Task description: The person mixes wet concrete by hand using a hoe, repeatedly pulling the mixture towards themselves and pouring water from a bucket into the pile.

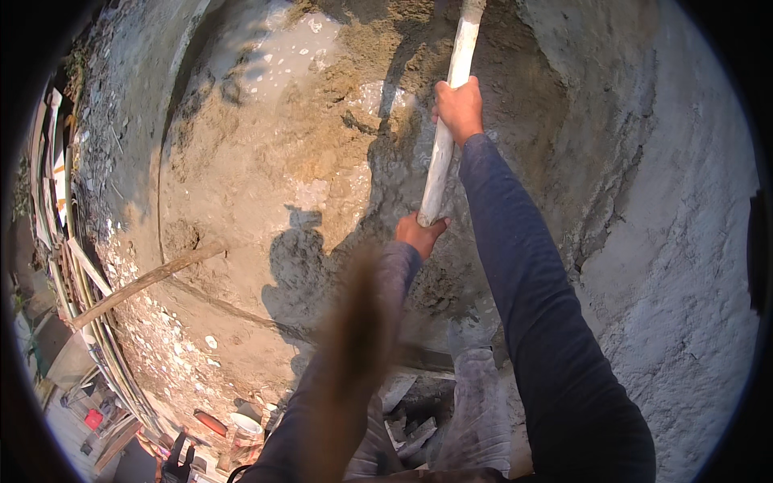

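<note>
A long, pale pole-like handle [440,165] slants up and away over wet mud. Around its near end my left hand [419,233] is closed. My right hand [459,111] grips the same handle farther along. The handle's far end runs past the upper edge, so whatever is fixed there is out of sight. Grey-brown mud [241,169] lies beneath both hands, lumpy in places and shiny with water in others. My shadow falls across it.
At the left, a wooden stick [153,282] lies across the mud's rim. Poles and boards [97,338] are stacked beyond it. Rough grey cement-like ground [676,266] stretches along the right. A blurred brown shape [354,346] partly covers my left arm. A white bowl-like thing [245,422] lies lower left.
</note>
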`<act>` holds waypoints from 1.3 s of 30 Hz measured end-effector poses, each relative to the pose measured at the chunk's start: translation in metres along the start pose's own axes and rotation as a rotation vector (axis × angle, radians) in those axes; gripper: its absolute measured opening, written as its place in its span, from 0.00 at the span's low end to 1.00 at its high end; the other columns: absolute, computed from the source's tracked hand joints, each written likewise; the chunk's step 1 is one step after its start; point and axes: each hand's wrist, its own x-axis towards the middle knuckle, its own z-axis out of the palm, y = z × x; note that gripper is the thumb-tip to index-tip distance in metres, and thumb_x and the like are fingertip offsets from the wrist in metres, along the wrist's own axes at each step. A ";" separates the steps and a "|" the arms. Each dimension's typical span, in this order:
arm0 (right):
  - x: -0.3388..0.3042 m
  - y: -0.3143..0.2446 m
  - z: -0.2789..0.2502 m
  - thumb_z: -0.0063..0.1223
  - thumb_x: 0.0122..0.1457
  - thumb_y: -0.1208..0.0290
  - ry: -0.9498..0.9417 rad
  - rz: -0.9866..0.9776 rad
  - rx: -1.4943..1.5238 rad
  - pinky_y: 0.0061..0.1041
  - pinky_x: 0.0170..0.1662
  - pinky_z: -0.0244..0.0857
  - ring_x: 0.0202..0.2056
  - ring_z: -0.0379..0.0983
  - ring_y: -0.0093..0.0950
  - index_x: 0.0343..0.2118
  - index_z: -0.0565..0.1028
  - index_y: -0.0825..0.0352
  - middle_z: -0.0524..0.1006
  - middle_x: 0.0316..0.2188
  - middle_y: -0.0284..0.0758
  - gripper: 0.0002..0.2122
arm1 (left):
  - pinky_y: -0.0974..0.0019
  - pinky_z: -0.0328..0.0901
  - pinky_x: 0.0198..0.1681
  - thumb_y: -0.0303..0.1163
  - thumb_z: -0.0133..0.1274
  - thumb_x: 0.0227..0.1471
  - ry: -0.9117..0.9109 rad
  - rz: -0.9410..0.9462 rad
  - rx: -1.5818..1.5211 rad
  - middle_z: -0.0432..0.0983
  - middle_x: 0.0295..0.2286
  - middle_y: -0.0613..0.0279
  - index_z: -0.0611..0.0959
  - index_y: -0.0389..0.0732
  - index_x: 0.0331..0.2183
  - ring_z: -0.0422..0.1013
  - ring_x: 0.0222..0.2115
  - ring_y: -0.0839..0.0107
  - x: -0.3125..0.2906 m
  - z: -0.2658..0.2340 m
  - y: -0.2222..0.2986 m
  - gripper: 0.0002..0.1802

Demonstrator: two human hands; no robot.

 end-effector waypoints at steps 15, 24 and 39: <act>-0.334 0.095 -0.058 0.52 0.55 0.73 -0.102 0.614 0.359 0.27 0.15 0.63 0.12 0.67 0.25 0.48 0.61 0.71 0.69 0.18 0.34 0.19 | 0.55 0.71 0.40 0.46 0.64 0.43 0.213 -0.156 0.291 0.81 0.32 0.44 0.84 0.37 0.40 0.79 0.36 0.53 -0.289 0.048 -0.255 0.26; -0.020 0.001 -0.136 0.51 0.58 0.71 0.140 0.017 0.084 0.31 0.21 0.71 0.20 0.76 0.33 0.48 0.61 0.80 0.76 0.25 0.47 0.21 | 0.63 0.68 0.29 0.42 0.64 0.45 -0.014 0.207 0.071 0.78 0.22 0.55 0.80 0.30 0.41 0.74 0.20 0.68 -0.025 0.089 -0.007 0.27; -0.323 0.132 -0.096 0.53 0.56 0.70 -0.037 0.717 0.340 0.29 0.18 0.67 0.15 0.71 0.27 0.46 0.62 0.71 0.72 0.19 0.38 0.19 | 0.55 0.71 0.40 0.47 0.65 0.41 0.189 -0.079 0.543 0.81 0.31 0.42 0.82 0.33 0.41 0.79 0.36 0.52 -0.290 0.070 -0.274 0.30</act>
